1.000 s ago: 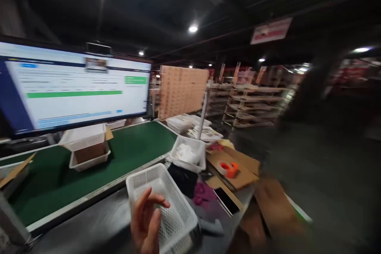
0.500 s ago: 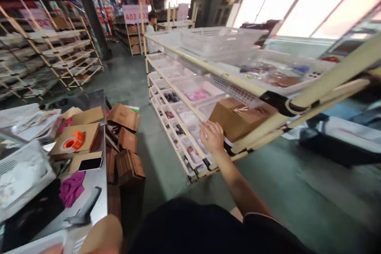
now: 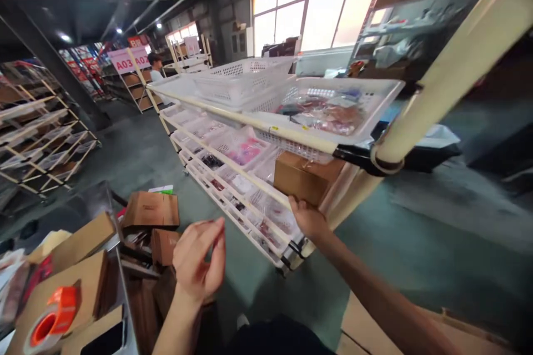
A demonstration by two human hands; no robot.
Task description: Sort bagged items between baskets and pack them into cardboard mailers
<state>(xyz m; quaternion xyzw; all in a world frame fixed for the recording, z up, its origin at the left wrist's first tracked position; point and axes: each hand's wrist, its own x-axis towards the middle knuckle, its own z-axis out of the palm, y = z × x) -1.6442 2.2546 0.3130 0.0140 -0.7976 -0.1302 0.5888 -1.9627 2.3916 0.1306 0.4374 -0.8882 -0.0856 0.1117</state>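
My right hand [image 3: 308,218] is at the near end of a cream shelf rail [image 3: 245,173], its fingers curled over the rail. Just above it sits a brown cardboard box [image 3: 296,178] on the shelf, close against the fingers. My left hand [image 3: 200,259] is raised in the air between the shelf and the table, fingers half bent and thumb apart, with nothing visible in it. White perforated baskets fill the rack's tiers; one top basket [image 3: 389,89] holds plastic-wrapped items. Pink items [image 3: 245,151] lie in a lower basket.
At lower left, a metal table [image 3: 125,277] carries flat cardboard, an orange tape roll [image 3: 54,319] and a phone [image 3: 104,339]. Folded cartons [image 3: 152,211] stand beside it. Cardboard [image 3: 362,321] lies on the floor at lower right. A person [image 3: 156,69] stands behind the rack.
The view has swung to the right and nearer the rack. My left hand has risen from the table's side towards the rack. My right hand stays by the rail and the box.
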